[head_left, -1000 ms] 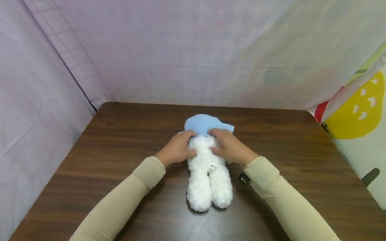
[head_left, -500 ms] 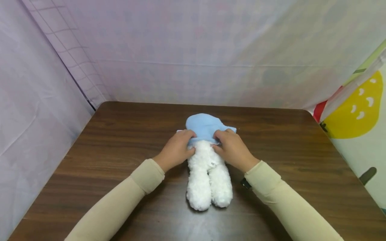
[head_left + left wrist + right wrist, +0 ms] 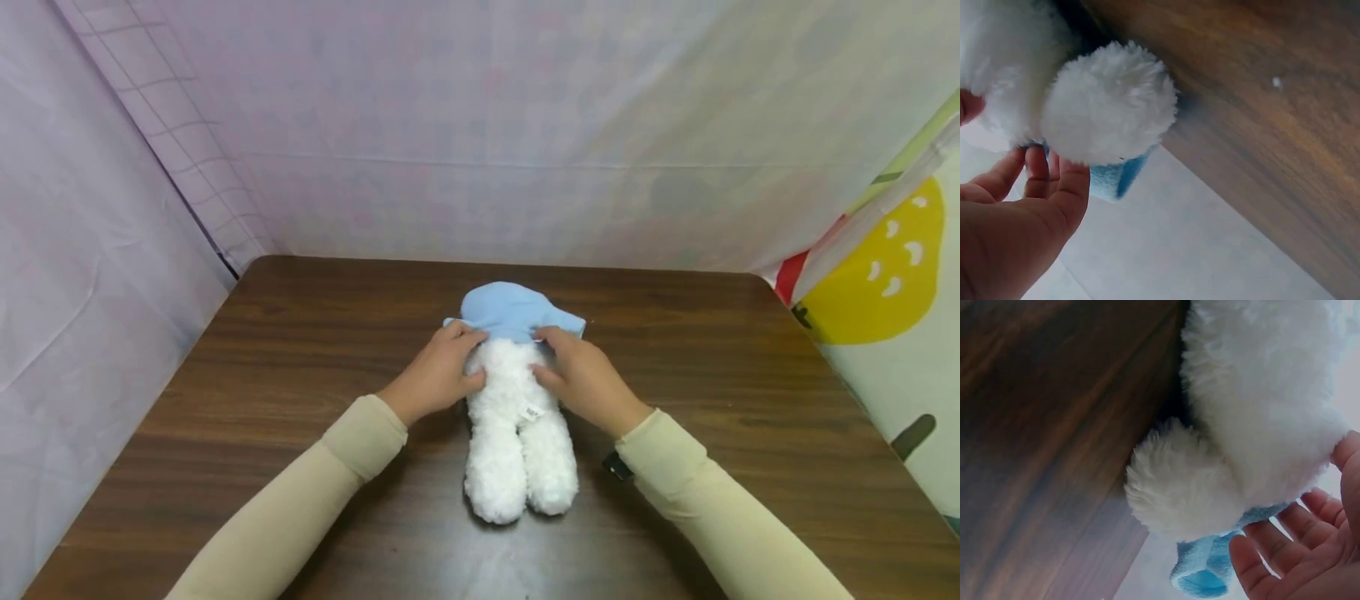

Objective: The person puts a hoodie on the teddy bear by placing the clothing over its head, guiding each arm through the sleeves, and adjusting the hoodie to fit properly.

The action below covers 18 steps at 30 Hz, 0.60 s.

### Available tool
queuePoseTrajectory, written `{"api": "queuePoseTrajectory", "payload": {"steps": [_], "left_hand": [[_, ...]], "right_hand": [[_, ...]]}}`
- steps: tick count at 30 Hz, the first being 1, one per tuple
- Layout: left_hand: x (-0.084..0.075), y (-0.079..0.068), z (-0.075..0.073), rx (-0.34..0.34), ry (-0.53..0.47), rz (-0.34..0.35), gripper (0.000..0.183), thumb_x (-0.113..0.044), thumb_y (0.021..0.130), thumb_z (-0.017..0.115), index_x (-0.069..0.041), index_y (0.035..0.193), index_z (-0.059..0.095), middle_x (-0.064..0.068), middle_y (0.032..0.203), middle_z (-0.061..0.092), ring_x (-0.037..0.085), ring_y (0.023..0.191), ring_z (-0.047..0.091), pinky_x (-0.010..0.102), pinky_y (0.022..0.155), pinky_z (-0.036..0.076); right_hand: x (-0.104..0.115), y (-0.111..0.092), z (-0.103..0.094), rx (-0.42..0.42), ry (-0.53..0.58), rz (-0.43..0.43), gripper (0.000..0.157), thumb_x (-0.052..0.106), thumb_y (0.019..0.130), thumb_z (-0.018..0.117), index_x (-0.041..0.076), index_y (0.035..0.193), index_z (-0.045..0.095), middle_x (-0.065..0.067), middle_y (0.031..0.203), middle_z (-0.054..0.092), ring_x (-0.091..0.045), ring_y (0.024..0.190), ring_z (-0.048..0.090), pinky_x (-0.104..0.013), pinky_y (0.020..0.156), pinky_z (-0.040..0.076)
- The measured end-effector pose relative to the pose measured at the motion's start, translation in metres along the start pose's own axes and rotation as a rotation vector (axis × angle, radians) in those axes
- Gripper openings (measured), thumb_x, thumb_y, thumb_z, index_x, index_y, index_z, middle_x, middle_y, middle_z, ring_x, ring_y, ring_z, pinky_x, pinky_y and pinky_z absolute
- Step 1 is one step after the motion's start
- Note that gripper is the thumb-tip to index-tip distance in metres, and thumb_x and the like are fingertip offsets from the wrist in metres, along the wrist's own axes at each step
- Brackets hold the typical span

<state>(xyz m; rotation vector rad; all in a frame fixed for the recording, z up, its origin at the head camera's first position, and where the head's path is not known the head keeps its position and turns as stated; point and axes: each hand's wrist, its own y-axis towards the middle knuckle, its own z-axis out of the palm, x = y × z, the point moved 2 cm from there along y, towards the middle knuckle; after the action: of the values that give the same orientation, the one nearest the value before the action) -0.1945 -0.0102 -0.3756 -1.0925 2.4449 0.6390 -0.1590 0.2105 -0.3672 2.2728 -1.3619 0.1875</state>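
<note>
A white fluffy plush toy [image 3: 498, 450] lies on the wooden table, legs toward me. A small blue toy shirt [image 3: 504, 308] covers its far end, hiding the head. My left hand [image 3: 435, 371] is at the shirt's left hem, thumb on the plush and fingers curled at the blue cloth. Opposite it, my right hand [image 3: 592, 379] holds the right hem the same way. In the left wrist view a rounded plush arm [image 3: 1110, 103] sticks out beside the fingers. A short blue sleeve [image 3: 1204, 575] hangs below the other arm [image 3: 1175, 487] in the right wrist view.
The brown table [image 3: 300, 333] reaches back to a pale curtain [image 3: 487, 167]. Another curtain [image 3: 90, 275] hangs at the left, and a patterned cloth [image 3: 892, 275] with a yellow shape at the right. A small tag [image 3: 531, 412] sits on the toy.
The shirt's hem came down over the plush body half a second ago, then slid back up; more white fur shows now. Both hands stay at the hem with small finger shifts.
</note>
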Motion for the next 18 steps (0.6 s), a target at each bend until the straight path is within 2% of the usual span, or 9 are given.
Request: {"api": "queuePoseTrajectory", "payload": {"steps": [4,8,12,15,18], "left_hand": [[0.001,0.004,0.002,0.009,-0.010,-0.001,0.048,-0.013,0.087,0.070,0.002,0.131,0.059,0.011,0.123,0.055,0.028,0.116,0.051,0.038,0.100,0.042],[0.001,0.005,0.002,0.021,0.002,0.011,0.046,-0.012,0.087,0.070,0.001,0.129,0.061,0.012,0.128,0.059,0.029,0.123,0.052,0.038,0.106,0.039],[0.000,0.005,0.002,0.055,-0.002,0.003,0.050,-0.012,0.089,0.068,0.000,0.136,0.056,0.012,0.130,0.059,0.026,0.118,0.054,0.036,0.101,0.042],[-0.002,0.005,0.003,0.056,-0.005,-0.008,0.050,-0.013,0.090,0.068,0.000,0.136,0.056,0.011,0.126,0.056,0.025,0.113,0.053,0.036,0.097,0.044],[-0.002,0.003,0.004,0.010,-0.006,-0.011,0.041,-0.013,0.087,0.071,-0.001,0.126,0.062,0.010,0.120,0.054,0.027,0.111,0.051,0.038,0.095,0.044]], "right_hand": [[-0.002,0.001,0.002,0.001,-0.012,-0.016,0.042,0.017,0.092,0.073,-0.004,0.125,0.056,-0.019,0.118,0.063,-0.031,0.107,0.062,-0.046,0.090,0.050],[-0.003,0.003,0.004,0.000,-0.013,-0.027,0.034,0.015,0.091,0.074,-0.001,0.116,0.058,-0.015,0.108,0.065,-0.028,0.099,0.062,-0.044,0.085,0.051],[-0.004,0.004,0.004,-0.006,-0.024,-0.036,0.031,0.016,0.091,0.074,-0.001,0.113,0.059,-0.014,0.105,0.065,-0.028,0.095,0.063,-0.044,0.083,0.051],[-0.003,0.003,0.000,0.024,-0.032,-0.031,0.035,0.019,0.093,0.071,-0.003,0.118,0.060,-0.017,0.112,0.066,-0.031,0.101,0.064,-0.046,0.087,0.051],[-0.003,0.001,-0.007,0.109,-0.006,-0.011,0.042,0.023,0.096,0.067,-0.003,0.128,0.059,-0.019,0.124,0.062,-0.033,0.110,0.061,-0.049,0.093,0.049]]}}
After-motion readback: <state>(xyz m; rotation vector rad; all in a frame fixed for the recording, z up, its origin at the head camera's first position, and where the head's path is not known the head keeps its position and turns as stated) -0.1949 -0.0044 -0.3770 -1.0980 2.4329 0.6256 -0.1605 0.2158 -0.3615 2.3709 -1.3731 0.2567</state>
